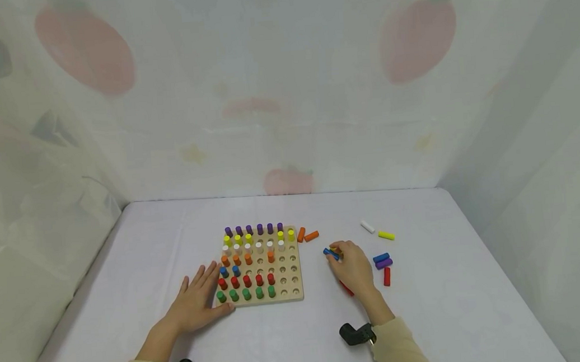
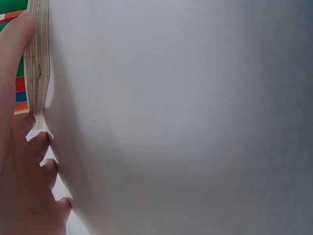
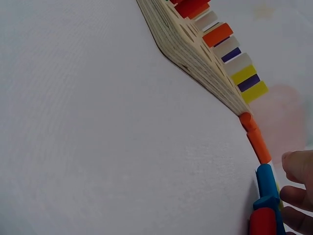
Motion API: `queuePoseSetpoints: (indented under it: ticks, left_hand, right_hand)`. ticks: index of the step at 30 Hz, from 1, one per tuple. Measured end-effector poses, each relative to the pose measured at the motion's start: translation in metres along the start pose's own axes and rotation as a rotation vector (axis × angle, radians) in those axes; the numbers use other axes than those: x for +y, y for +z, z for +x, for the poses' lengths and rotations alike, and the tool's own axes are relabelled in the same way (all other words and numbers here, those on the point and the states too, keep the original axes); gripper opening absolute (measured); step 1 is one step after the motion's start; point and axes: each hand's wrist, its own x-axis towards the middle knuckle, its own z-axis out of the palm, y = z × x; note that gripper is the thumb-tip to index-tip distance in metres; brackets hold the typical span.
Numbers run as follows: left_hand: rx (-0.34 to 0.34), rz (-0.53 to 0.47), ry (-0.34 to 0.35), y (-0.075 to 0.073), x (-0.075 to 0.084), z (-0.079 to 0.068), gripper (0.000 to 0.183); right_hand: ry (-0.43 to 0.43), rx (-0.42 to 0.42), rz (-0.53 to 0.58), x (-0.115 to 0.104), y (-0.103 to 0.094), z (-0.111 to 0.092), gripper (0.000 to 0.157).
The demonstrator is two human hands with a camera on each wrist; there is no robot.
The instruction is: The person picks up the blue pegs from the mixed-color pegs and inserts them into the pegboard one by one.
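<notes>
Left hand (image 1: pixel 194 306): spread, thumb touching pegboard (image 1: pixel 288 264)
Right hand (image 1: pixel 354 266): at blue pegs (image 1: pixel 332 254) right of pegboard; grip unclear

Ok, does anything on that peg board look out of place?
Two rows look uneven on the board: the orange row skips a hole before its rightmost peg, and the yellow row has a gap between its left three and right two pegs. I see no damage.
</notes>
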Motion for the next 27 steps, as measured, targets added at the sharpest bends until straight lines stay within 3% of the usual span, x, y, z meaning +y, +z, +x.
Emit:
queuePoseSetpoints:
  ticks: [11,27]
  left_hand:
    - [-0.01,-0.01,-0.011,-0.002,0.002,-0.001,0.101]
    - [-0.007,-0.008,-0.011,-0.003,0.004,-0.001,0.101]
  right_hand:
    - [0.039,-0.016,-0.044,0.001,0.003,-0.002,0.024]
    - [0.006,-0.004,-0.112,0.001,0.012,0.002,0.022]
